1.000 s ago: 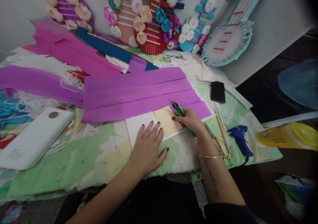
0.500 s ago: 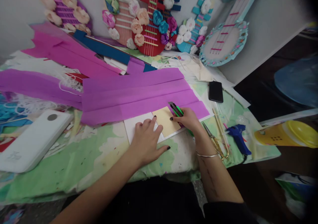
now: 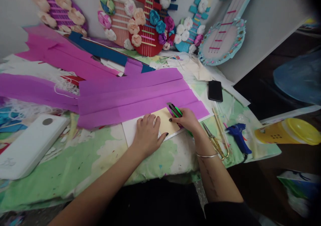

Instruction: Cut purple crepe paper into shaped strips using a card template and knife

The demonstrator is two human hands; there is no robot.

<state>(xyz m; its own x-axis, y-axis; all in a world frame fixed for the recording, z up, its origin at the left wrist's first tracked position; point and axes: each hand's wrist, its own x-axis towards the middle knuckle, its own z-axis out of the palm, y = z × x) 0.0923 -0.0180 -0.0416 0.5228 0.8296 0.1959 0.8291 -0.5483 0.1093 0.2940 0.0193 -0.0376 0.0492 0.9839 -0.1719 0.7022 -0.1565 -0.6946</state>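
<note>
My left hand (image 3: 147, 132) lies flat with its fingers spread on a white sheet (image 3: 127, 129), against the left edge of a pale yellow rectangle (image 3: 164, 119). My right hand (image 3: 187, 120) is closed around a green and black utility knife (image 3: 175, 109), its blade pointing up and away to the left. The knife hand sits at the right side of the yellow piece. Just beyond both hands spreads a sheet of purple crepe paper (image 3: 135, 92), with fold lines across it. What lies under my left palm is hidden.
Gold-handled scissors (image 3: 218, 145), thin wooden sticks (image 3: 220, 122) and a blue glue gun (image 3: 239, 137) lie at right, near a yellow cup (image 3: 278, 131). A black phone-like object (image 3: 215, 91) lies behind. A white power bank (image 3: 32, 145) is at left. Decorated paper guitars (image 3: 147, 35) lean on the wall.
My left hand has drawn its thumb in closer to its fingers and shifted slightly on the sheet. My right hand keeps the knife in nearly the same place. The view has moved slightly.
</note>
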